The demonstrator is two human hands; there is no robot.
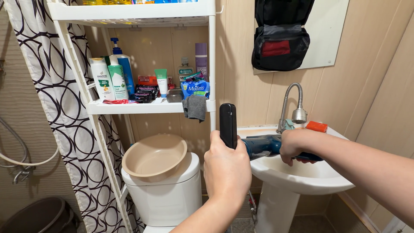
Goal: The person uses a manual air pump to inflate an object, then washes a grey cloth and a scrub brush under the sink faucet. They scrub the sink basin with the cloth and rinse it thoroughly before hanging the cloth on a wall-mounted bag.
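Observation:
My left hand [226, 166] is raised in the middle of the view, closed around the lower end of a black flat bar-shaped part [227, 124] that stands upright. My right hand [294, 144] grips the body of a dark blue power tool [264, 146] lying across the rim of a white pedestal sink [302, 177]. The black part meets the blue tool at its left end.
A curved metal tap [293, 103] and an orange soap bar [317, 126] sit behind the sink. A beige basin [154, 156] rests on the white toilet tank [166, 194]. A white shelf rack [146, 107] holds bottles, with a patterned shower curtain [64, 129] to its left.

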